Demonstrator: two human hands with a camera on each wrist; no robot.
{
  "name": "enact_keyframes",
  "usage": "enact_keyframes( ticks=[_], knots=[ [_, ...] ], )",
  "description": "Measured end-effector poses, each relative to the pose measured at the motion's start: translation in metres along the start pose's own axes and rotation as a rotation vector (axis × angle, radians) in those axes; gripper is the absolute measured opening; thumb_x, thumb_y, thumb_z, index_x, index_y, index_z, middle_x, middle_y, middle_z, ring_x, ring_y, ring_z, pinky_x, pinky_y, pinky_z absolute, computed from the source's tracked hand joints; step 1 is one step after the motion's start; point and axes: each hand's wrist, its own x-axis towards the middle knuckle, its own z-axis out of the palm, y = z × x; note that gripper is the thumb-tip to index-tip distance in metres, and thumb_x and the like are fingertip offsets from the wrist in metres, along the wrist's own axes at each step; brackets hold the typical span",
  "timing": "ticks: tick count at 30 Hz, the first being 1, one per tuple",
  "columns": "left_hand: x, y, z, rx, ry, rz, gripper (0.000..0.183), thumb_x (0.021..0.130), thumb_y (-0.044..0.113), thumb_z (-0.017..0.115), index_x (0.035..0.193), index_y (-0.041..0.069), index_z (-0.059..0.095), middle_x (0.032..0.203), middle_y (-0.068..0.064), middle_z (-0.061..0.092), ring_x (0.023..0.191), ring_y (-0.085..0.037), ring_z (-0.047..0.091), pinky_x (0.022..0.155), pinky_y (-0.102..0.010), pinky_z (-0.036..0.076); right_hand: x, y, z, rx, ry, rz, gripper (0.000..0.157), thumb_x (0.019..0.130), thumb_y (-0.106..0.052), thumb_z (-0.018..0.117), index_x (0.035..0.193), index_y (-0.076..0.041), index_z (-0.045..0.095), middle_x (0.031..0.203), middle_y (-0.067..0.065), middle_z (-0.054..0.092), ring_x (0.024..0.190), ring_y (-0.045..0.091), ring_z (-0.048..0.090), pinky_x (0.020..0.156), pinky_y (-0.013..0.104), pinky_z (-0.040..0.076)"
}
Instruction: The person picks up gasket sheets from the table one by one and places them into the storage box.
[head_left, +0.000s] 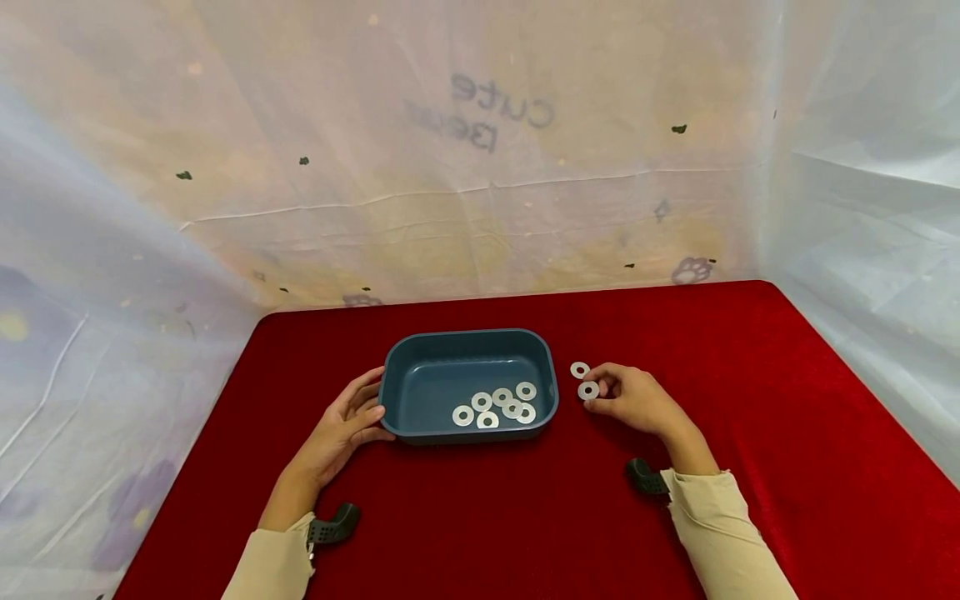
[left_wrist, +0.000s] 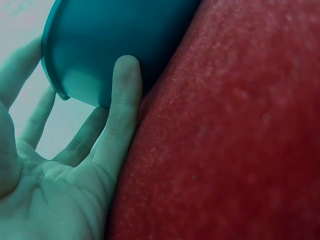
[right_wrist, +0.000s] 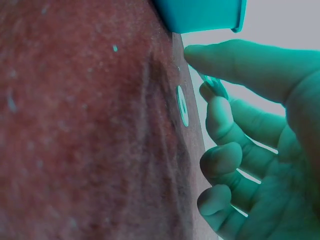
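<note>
A dark blue-green rectangular tub (head_left: 427, 379) stands on the red cloth. Several flat silver washers (head_left: 462, 415) lie in its front right part, some overlapping. At the tub's left end, my left hand (head_left: 341, 425) touches the outer wall with spread, mostly straight fingers (left_wrist: 125, 90). Right of the tub, my right hand (head_left: 637, 400) pinches one washer (head_left: 588, 391) between thumb and fingers; in the right wrist view the held washer (right_wrist: 216, 86) is partly hidden behind a digit. Another washer (head_left: 580, 370) lies on the cloth just beyond those fingertips.
The red cloth (head_left: 480, 517) covers the table out to its rounded corners. Behind and at both sides hang pale printed plastic sheets (head_left: 450, 208). Each wrist wears a dark strap-mounted device (head_left: 337, 525) below the hand.
</note>
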Motion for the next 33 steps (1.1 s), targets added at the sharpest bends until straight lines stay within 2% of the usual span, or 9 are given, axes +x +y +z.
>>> enact_keyframes(
  ticks=[15,33],
  knots=[
    [0.0,-0.001,-0.001,0.013,0.002,-0.002,0.061,0.104,0.008,0.049,0.158,0.02,0.024,0.152,-0.008,0.036,0.121,-0.015,0.059,0.087,-0.036,0.059,-0.002,-0.002,-0.006,0.011,0.037,0.007,0.034,0.083,-0.02,0.079,0.113,-0.009,0.068,0.083,0.003,0.057,0.066,0.014,0.049,0.058,0.023,0.041],
    [-0.001,0.001,0.002,-0.012,0.022,-0.023,0.061,0.104,0.006,0.048,0.158,0.02,0.023,0.154,-0.011,0.032,0.121,-0.016,0.059,0.085,-0.035,0.059,-0.004,-0.007,-0.013,0.033,0.075,-0.001,0.029,0.084,-0.018,0.079,0.11,-0.01,0.068,0.082,0.002,0.057,0.064,0.014,0.048,0.056,0.023,0.04]
  ],
)
